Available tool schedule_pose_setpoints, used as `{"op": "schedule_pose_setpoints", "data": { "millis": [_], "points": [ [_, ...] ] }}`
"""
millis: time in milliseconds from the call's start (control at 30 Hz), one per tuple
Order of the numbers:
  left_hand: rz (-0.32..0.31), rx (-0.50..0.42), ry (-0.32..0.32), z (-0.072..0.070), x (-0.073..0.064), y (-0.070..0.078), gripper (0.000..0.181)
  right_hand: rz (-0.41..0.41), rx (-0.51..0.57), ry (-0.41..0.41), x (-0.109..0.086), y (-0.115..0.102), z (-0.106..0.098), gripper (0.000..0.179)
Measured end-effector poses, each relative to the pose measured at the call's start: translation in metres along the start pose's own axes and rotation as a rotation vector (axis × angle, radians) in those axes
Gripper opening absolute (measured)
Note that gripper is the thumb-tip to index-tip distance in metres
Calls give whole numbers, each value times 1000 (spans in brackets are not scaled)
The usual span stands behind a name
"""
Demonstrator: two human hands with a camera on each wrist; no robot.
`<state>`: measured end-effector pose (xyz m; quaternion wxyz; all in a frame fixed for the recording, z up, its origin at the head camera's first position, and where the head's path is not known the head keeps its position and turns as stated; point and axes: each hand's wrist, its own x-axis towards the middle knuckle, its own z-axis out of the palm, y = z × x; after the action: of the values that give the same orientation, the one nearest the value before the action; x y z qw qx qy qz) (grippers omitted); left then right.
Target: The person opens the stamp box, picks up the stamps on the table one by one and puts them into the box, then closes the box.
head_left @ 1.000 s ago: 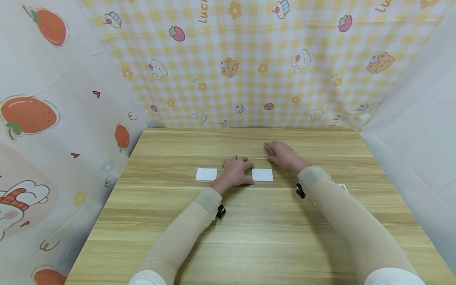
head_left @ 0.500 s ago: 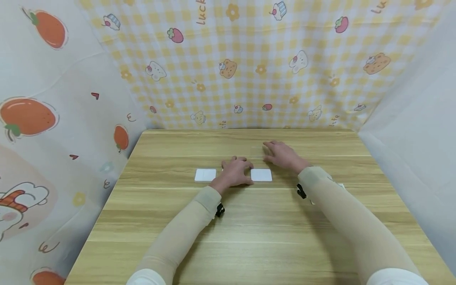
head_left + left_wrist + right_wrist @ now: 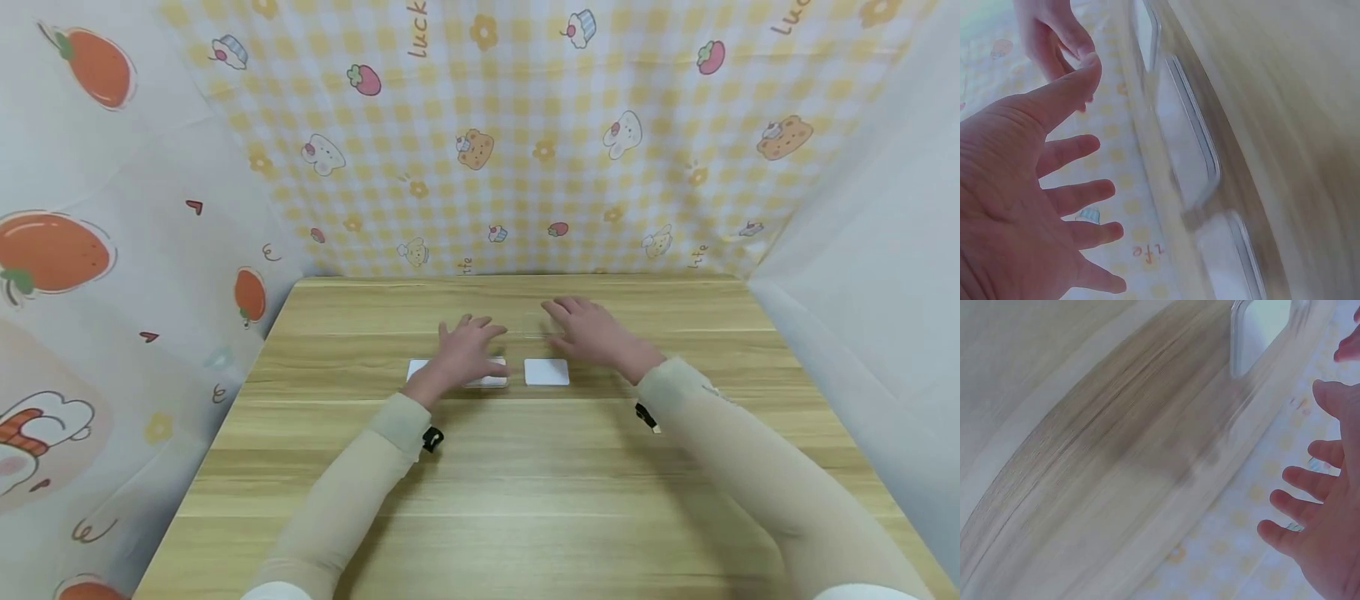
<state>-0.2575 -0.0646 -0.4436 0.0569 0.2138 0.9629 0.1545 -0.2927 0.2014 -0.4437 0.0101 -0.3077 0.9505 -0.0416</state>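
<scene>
Head view shows our left hand (image 3: 459, 352) with fingers spread by the middle white case (image 3: 487, 382), and our right hand (image 3: 592, 333) also spread, near the right white case (image 3: 547, 372). Our left arm partly hides the left white case (image 3: 416, 368); all three cases lie in a row on the wooden table (image 3: 495, 500).

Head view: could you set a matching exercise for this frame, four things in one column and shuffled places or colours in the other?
1. left hand
2. right hand
3. table
4. checked cloth

A. above and right of the rightmost white rectangle
B. yellow and white
C. partly covering the other two white rectangles
D. pale wood grain

Pairs: 1-C, 2-A, 3-D, 4-B
</scene>
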Motion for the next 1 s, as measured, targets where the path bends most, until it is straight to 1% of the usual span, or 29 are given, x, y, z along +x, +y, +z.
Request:
{"op": "schedule_pose_setpoints", "data": {
  "millis": [133, 267, 467, 600, 733, 900, 1000],
  "points": [
    [6, 36, -6, -3, -7, -13, 82, -42, -31, 0, -1, -16, -5, 72],
    [25, 45, -8, -2, -15, -23, 85, -72, -50, -11, 0, -33, -5, 73],
    [39, 60, -28, 4, -24, -36, 86, -119, -99, -47, 4, -54, 9, 75],
    [20, 29, -52, 6, -29, -42, 84, -135, -108, -67, 7, -67, 17, 75],
    [11, 5, -56, 7, -31, -45, 78, -131, -128, -76, 9, -74, 24, 73],
    [7, -4, -56, 10, -30, -48, 70, -131, -159, -75, 12, -75, 33, 73],
    [4, -23, -47, 11, -30, -50, 65, -124, -137, -56, 14, -77, 39, 70]
  ]
}}
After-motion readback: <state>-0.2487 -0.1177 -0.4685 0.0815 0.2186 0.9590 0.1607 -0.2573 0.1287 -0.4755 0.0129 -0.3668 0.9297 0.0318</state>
